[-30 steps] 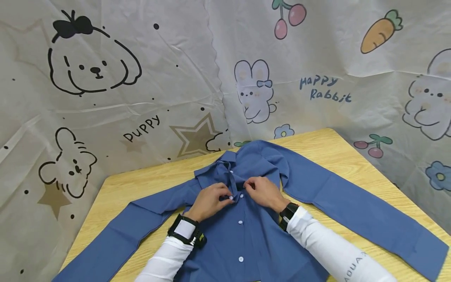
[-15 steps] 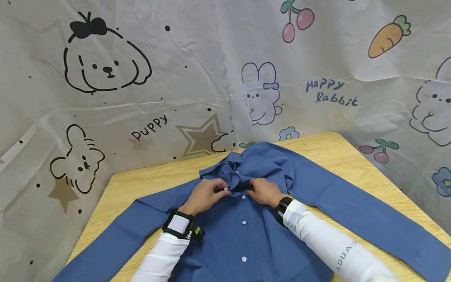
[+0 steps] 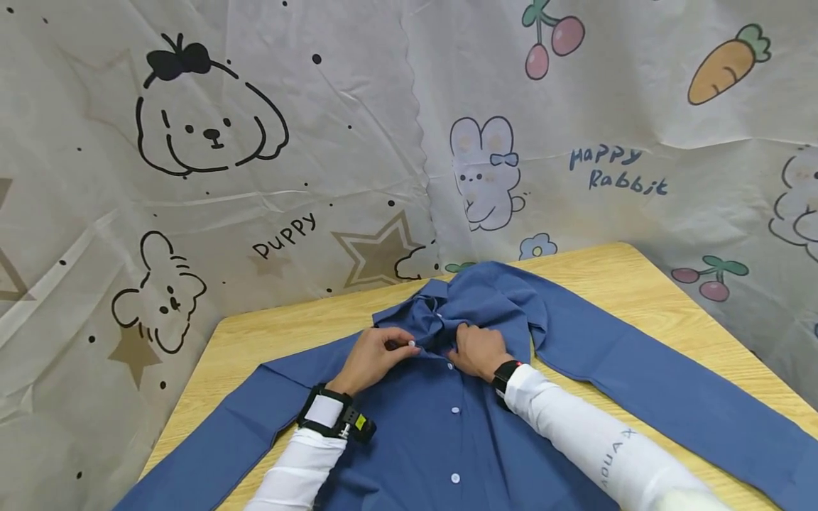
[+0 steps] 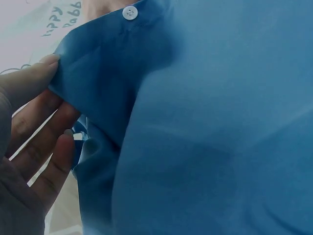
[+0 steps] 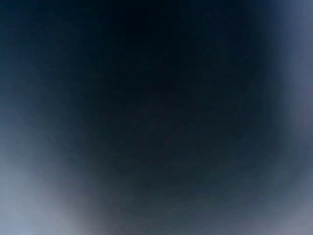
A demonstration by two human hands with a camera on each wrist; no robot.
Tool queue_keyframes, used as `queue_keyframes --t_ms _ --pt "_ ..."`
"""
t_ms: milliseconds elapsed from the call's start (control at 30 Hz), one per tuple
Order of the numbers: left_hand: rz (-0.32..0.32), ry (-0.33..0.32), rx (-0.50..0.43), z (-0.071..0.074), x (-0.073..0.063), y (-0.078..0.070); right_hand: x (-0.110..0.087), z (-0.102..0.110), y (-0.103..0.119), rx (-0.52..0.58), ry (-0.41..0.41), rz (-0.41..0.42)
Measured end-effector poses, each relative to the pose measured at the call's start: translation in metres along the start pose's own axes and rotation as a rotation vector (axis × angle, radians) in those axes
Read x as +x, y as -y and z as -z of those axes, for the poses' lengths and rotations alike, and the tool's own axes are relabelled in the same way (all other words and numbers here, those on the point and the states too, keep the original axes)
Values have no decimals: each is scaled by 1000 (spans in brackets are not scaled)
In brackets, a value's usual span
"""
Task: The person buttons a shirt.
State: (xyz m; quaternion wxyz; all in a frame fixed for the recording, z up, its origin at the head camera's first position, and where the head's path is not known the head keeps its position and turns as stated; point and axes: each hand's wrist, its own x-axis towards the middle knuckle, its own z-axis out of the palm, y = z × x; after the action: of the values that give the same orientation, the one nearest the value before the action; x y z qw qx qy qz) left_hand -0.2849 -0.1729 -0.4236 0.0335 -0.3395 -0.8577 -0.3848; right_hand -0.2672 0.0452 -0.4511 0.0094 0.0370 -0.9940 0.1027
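A blue long-sleeved shirt [image 3: 409, 433] lies front up, with white buttons [image 3: 456, 410] down its middle. Its upper front gapes below the collar [image 3: 409, 306]. There my left hand [image 3: 373, 360] pinches the edge of the front, close to a button. In the left wrist view, the left hand [image 4: 34, 117] has thumb and fingers on a corner of the cloth, and a white button [image 4: 130, 12] sits along that edge. My right hand [image 3: 481, 350] grips the other side of the opening, its fingertips partly hidden in the cloth. The right wrist view is dark and blurred.
The shirt is spread on a wood-grain table [image 3: 281, 323], with one sleeve [image 3: 236, 419] reaching left and the other [image 3: 639, 365] right. A cartoon-printed curtain [image 3: 358, 92] hangs behind and beside the table.
My left hand has lifted its pinched edge and drawn it slightly away from the row of buttons. The right hand's fingertips have gone further into the cloth. The head view has shifted a little.
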Motion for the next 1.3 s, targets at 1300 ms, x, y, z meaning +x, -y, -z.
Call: queue_keyframes --t_ms 1300 --pt "-162 -45 -197 -51 50 -19 -37 44 -43 511 -283 28"
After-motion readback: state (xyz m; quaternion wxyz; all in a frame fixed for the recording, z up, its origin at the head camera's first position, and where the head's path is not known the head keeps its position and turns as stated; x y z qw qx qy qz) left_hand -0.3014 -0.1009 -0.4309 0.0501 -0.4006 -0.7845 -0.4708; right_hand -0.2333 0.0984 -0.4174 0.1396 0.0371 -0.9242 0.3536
